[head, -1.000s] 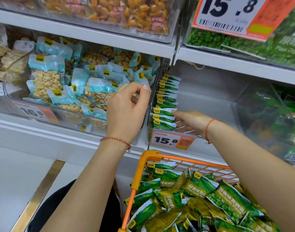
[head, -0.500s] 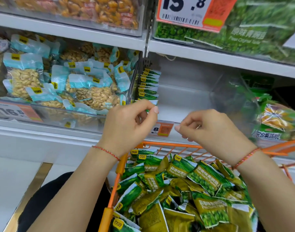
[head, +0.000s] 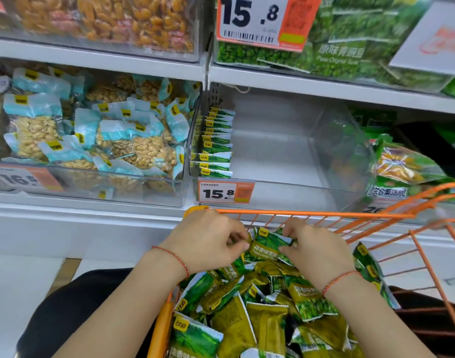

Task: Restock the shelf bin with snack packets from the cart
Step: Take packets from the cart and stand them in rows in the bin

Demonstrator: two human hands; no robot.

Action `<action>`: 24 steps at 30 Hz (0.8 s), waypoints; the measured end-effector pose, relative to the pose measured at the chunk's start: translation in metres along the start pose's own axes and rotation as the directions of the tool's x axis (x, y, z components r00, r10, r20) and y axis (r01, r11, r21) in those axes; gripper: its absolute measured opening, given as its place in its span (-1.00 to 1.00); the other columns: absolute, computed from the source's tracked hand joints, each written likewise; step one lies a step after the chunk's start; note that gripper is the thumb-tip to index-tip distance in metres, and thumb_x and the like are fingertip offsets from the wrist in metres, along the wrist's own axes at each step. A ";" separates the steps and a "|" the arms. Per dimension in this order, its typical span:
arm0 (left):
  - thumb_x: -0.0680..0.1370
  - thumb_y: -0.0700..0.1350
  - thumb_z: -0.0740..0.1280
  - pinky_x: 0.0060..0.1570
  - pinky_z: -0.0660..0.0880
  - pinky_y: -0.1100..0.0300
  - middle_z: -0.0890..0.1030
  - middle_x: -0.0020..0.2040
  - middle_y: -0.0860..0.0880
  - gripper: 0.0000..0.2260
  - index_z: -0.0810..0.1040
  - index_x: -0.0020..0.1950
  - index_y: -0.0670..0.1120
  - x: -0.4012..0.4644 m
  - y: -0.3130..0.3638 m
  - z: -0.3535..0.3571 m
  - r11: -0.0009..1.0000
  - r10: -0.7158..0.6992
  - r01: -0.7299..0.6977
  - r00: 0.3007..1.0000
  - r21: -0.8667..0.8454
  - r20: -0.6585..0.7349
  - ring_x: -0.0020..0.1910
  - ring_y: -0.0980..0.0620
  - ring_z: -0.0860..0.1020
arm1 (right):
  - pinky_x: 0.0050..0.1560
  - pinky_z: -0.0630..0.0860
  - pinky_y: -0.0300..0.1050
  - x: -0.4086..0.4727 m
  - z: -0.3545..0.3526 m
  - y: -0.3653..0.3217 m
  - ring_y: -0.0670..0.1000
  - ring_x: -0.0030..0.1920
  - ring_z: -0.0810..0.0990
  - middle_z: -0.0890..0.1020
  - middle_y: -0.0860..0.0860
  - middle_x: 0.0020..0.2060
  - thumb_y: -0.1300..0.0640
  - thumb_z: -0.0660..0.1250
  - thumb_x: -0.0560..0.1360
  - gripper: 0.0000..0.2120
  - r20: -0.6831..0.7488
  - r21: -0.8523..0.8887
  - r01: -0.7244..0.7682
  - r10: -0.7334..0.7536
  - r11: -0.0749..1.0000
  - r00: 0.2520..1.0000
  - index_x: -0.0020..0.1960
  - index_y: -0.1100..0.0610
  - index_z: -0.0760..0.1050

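Observation:
Several green pea snack packets (head: 249, 311) fill the orange wire cart (head: 324, 214) below the shelf. At the cart's far end my left hand (head: 208, 239) and my right hand (head: 311, 249) both pinch one green packet (head: 266, 245), one hand at each side. The clear shelf bin (head: 286, 192) with the 15.8 price tag (head: 225, 191) stands just above the cart. A row of upright green packets (head: 217, 142) lines its left wall; the rest of the bin is bare.
A clear bin of blue-topped nut packs (head: 92, 140) stands to the left. Bins of other green and yellow snacks (head: 402, 166) sit to the right. An upper shelf (head: 324, 86) holds more pea packs and a large 15.8 sign (head: 262, 19).
Both hands have come down from the shelf bin into the cart and taken hold of a green packet. The view has tilted down and right.

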State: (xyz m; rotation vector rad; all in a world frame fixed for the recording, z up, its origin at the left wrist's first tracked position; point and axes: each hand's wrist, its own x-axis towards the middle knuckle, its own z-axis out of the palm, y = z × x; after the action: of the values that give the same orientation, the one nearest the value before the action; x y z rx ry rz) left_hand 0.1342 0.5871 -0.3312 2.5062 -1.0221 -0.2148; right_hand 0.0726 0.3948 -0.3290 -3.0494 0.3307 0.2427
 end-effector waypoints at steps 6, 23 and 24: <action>0.45 0.23 0.35 0.02 0.48 0.30 0.67 -0.12 0.21 -0.76 0.65 0.01 0.15 -0.001 0.001 -0.007 0.999 -0.031 0.035 0.995 -0.040 0.097 -0.05 0.30 0.58 | -0.12 0.36 -0.24 -0.001 0.006 0.004 -0.07 0.09 0.55 0.59 -0.16 0.02 -0.08 0.34 0.47 -0.81 0.036 0.105 0.015 -0.019 0.994 0.999 0.08 -0.16 0.51; 0.44 -0.17 0.38 -0.38 0.38 0.39 0.49 -0.53 0.11 -0.88 0.55 -0.30 -0.12 -0.003 -0.001 -0.026 0.548 -0.096 0.069 0.995 -0.833 0.019 -0.50 0.22 0.42 | -0.52 0.51 -0.25 -0.005 -0.009 0.009 -0.17 -0.52 0.45 0.43 -0.12 -0.57 0.19 0.25 0.57 -0.83 0.080 0.997 -0.082 0.289 -0.004 0.954 -0.21 0.09 0.47; 0.41 -0.16 0.39 -0.39 0.39 0.38 0.51 -0.51 0.09 -0.90 0.58 -0.31 -0.11 -0.003 -0.001 -0.027 0.519 -0.113 0.056 0.994 -0.853 -0.004 -0.49 0.20 0.42 | -0.53 0.50 -0.26 -0.004 -0.010 0.010 -0.18 -0.54 0.44 0.42 -0.13 -0.60 0.19 0.25 0.56 -0.82 0.086 0.996 -0.082 0.284 -0.025 0.955 -0.22 0.09 0.46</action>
State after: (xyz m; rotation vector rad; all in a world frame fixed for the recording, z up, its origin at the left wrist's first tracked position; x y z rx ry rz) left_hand 0.1411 0.5983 -0.3077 1.6077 -0.5324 -0.5282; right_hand 0.0678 0.3852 -0.3192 -1.4622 0.5858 -0.1949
